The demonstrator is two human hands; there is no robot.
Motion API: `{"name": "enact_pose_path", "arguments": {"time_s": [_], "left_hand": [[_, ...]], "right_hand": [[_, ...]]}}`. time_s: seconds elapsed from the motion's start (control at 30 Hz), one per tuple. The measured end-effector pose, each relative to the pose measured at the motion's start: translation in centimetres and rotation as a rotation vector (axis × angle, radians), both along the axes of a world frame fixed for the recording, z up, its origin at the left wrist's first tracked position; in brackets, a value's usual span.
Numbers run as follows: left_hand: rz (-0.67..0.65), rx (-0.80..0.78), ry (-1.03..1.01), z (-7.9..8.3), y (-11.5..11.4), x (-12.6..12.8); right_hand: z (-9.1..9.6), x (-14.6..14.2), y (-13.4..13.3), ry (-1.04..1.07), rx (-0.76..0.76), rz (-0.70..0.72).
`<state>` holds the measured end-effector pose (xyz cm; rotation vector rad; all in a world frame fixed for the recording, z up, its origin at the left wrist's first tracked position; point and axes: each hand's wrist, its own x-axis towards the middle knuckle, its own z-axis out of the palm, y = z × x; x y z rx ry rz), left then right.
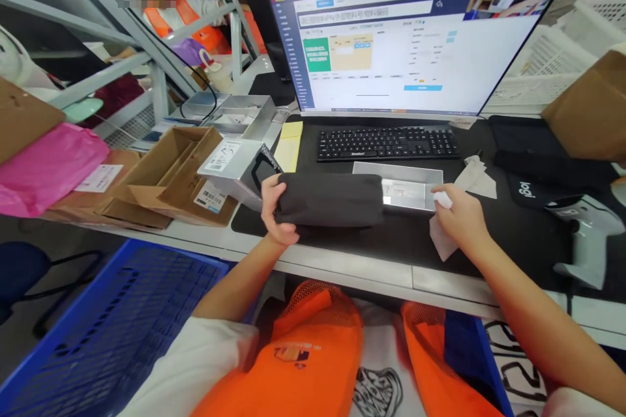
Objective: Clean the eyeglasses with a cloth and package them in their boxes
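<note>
My left hand (274, 212) is closed around the end of a dark grey, soft-looking oblong case (330, 201), held level over the desk's front edge. Behind the case lies an open silver-grey box (424, 176) with a white label inside; the case hides part of it. My right hand (462, 216), at the box's right end, grips a crumpled piece of white paper (443, 238) that hangs down from the fingers. A silver box with a black printed end (229, 166) stands beside my left hand. Another silver open box (247, 114) sits behind that one.
A keyboard (388, 143) and a monitor (391, 32) stand behind the box. Crumpled paper (475, 177) and a barcode scanner (589, 234) lie to the right. Cardboard boxes (183, 172) and a pink bag (49, 166) crowd the left. A blue crate (122, 319) stands below. A person in an orange vest (195, 19) is beyond the frame.
</note>
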<state>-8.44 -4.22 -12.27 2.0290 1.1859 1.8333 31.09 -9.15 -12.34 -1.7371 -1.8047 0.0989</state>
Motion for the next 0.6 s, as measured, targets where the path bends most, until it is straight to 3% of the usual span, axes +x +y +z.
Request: {"name": "enact_pose_path", "arguments": {"time_s": [0.07, 0.17, 0.27, 0.33, 0.4, 0.47, 0.53, 0.6], "left_hand": [[-0.034, 0.054, -0.047, 0.8, 0.3, 2.1], [-0.071, -0.075, -0.096, 2.1, 2.5, 5.5], [-0.091, -0.169, -0.108, 2.5, 5.3, 8.2], [-0.102, -0.191, -0.117, 2.2, 6.4, 9.0], [-0.115, -0.185, -0.134, 1.7, 6.7, 9.2], [-0.151, -0.158, -0.104, 1.2, 6.5, 8.9], [-0.206, -0.127, -0.025, 0.8, 6.2, 8.4], [-0.249, -0.121, 0.020, 0.6, 6.0, 8.1]], "right_hand": [[0.3, -0.4, 1.2, -0.016, -0.052, -0.012], [1.3, -0.9, 3.2, -0.059, -0.148, 0.016], [3.9, -0.5, 5.0, 0.010, -0.174, -0.014], [6.2, 0.0, 6.2, 0.217, 0.007, -0.120], [8.2, 0.0, 7.4, 0.487, 0.321, -0.208], [9.0, -0.8, 8.8, 0.657, 0.582, -0.255], [8.3, -2.4, 9.9, 0.658, 0.642, -0.281], [6.5, -4.1, 10.4, 0.594, 0.548, -0.262]]}}
